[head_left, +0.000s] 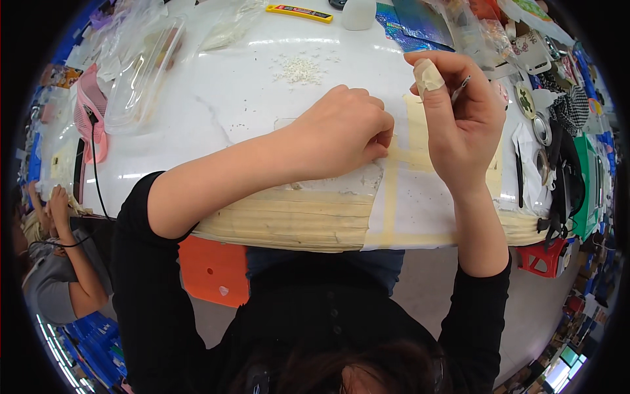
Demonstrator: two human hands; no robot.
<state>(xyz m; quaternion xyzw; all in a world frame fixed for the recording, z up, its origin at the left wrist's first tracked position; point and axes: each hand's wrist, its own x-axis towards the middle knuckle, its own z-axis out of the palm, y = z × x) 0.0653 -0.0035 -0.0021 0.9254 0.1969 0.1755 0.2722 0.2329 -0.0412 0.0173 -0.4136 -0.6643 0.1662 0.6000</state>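
Observation:
My left hand (346, 128) rests over the white table with its fingers curled in; anything pinched between them is hidden. To its right, my right hand (464, 121) is raised above the tabletop, its thumb wrapped in beige tape (429, 76). A thin metal tool (462, 88) lies in the grip of its curled fingers; its exact kind does not show. Beyond my left hand, a loose heap of tiny white beads (300, 69) is spread on the table. Beneath my hands lie a clear sheet (341, 182) and white paper (410, 207) with beige tape strips (388, 203).
At the left are a clear plastic tray (146, 79), a pink mesh pouch (93, 115) and a black cable. A yellow packet (300, 13), white bottle (359, 16) and shiny bags (420, 26) stand at the back. Clutter lines the right side. Another person (65, 262) works at far left.

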